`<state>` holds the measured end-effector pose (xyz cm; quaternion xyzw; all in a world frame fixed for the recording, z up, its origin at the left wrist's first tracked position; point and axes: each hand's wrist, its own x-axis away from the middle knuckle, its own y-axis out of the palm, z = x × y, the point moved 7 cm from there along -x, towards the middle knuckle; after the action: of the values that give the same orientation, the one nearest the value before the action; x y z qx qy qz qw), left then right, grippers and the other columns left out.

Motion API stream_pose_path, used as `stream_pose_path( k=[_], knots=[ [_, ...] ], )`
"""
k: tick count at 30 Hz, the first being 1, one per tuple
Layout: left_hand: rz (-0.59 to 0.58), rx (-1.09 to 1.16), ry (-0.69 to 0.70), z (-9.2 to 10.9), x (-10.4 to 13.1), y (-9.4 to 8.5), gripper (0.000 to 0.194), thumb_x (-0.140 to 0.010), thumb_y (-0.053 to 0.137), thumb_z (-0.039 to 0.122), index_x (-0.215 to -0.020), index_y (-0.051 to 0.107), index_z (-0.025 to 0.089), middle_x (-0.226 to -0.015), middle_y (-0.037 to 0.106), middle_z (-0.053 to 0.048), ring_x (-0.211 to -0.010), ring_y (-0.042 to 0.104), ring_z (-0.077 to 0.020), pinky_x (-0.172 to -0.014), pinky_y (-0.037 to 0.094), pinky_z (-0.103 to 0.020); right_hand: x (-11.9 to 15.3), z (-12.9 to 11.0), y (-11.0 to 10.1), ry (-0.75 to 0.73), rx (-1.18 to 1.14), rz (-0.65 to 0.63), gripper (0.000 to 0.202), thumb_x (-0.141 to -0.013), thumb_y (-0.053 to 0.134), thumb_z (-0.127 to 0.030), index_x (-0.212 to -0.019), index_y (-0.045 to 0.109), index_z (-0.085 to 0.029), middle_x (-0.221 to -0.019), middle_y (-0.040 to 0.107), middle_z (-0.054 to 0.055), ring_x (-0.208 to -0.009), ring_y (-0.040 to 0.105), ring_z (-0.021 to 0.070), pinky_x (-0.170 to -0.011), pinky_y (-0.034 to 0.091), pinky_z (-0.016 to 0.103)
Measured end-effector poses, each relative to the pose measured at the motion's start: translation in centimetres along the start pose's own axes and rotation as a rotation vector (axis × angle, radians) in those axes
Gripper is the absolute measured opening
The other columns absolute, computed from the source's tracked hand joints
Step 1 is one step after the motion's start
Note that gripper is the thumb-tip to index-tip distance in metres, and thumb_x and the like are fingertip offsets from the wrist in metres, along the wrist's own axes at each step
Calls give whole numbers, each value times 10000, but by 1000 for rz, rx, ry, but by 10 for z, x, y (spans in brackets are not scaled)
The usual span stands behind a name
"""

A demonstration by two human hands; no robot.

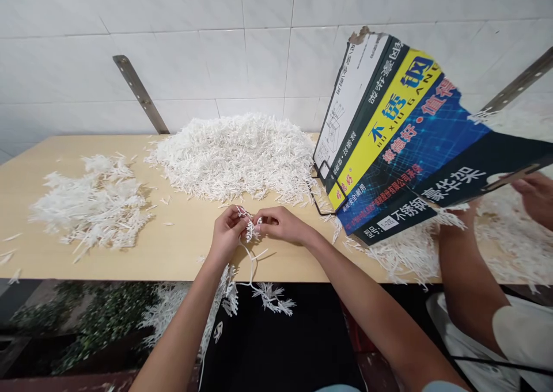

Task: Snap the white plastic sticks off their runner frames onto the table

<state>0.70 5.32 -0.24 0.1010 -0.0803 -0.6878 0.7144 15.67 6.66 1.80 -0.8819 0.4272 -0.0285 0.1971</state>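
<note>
Left hand (228, 231) and right hand (280, 224) pinch a small cluster of thin white strips (251, 231) near the frame's centre, over the pale wood-coloured tabletop (181, 259); a slender white cord (252, 266) hangs below them.

Bright, diffuse light pales the tiled wall (181, 64) and nearly bleaches the white pile (242, 159); soft shadow lies beneath the left hand (227, 228). Below the table (181, 254) it is dim; edges stretch, wide-angle.
</note>
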Motion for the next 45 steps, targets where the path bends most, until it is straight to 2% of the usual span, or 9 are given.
stream_pose_path(
  k=[6, 10, 15, 23, 29, 32, 36, 41, 45],
  knots=[
    [4, -41, -15, 0, 3, 2, 278, -688, 807, 296, -823, 589, 191, -723, 607, 25, -602, 526, -95, -531, 366, -194, -1, 12, -9, 67, -110, -20, 414, -891, 733, -545, -798, 686, -144, -648, 511, -37, -616, 420, 112, -570, 294, 244],
    [-139, -188, -33, -1, 8, 8, 133, -785, 686, 272, -875, 635, 188, -710, 580, 32, -592, 484, -98, -545, 335, -213, 0, 18, -21, 94, -167, 26, 404, -866, 756, -532, -822, 730, -131, -632, 572, -14, -576, 456, 111, -545, 322, 244],
    [-241, -363, -56, 0, 16, 12, 252, -865, 643, 381, -976, 712, 166, -762, 633, 1, -678, 517, -130, -619, 368, -237, 0, 23, -24, 113, -178, 44, 352, -866, 730, -473, -744, 724, -143, -616, 619, 10, -520, 481, 106, -511, 342, 241],
    [-237, -548, -22, -5, 7, 18, 151, -774, 549, 236, -771, 685, 171, -641, 543, 21, -622, 447, -122, -566, 304, -241, 7, 38, -41, 90, -113, 476, 301, -822, 673, -409, -644, 673, -167, -565, 557, 9, -529, 466, 123, -516, 336, 254],
    [-182, -506, -23, -4, 13, 9, 154, -711, 529, 196, -721, 681, 172, -594, 522, 9, -564, 429, -126, -519, 262, -245, 12, 49, -57, 106, -108, 697, 397, -977, 506, -481, -765, 648, -177, -669, 585, 41, -589, 493, 151, -558, 390, 274],
    [-131, -444, -3, -1, 14, 5, 128, -735, 560, 220, -742, 681, 179, -608, 529, 14, -550, 424, -121, -502, 257, -233, 6, 39, -50, 63, -13, 655, 255, -940, 608, -385, -1038, 718, -175, -968, 712, 91, -804, 615, 191, -735, 504, 311],
    [-122, -445, 17, 1, 11, 8, 149, -774, 577, 221, -825, 710, 179, -666, 594, 10, -583, 475, -126, -536, 314, -223, 4, 17, -40, -4, 133, 571, 426, -980, 590, -334, -1387, 636, -215, -1358, 659, 107, -1052, 640, 212, -979, 490, 364],
    [-171, -571, 75, 4, 13, 15, 251, -854, 551, 240, -981, 760, 183, -828, 717, -18, -720, 574, -156, -657, 395, -237, 4, 11, -22, 62, 54, 225, 330, -1000, 604, -469, -1081, 787, -206, -1052, 776, 56, -967, 694, 220, -826, 491, 302],
    [-183, -663, 95, 4, 14, 17, 220, -859, 539, 233, -914, 748, 188, -736, 669, 8, -683, 541, -148, -646, 365, -240, 5, 19, -24, 121, 14, 287, 283, -946, 651, -389, -811, 753, -161, -723, 711, 26, -686, 631, 169, -657, 429, 260]
  ],
)
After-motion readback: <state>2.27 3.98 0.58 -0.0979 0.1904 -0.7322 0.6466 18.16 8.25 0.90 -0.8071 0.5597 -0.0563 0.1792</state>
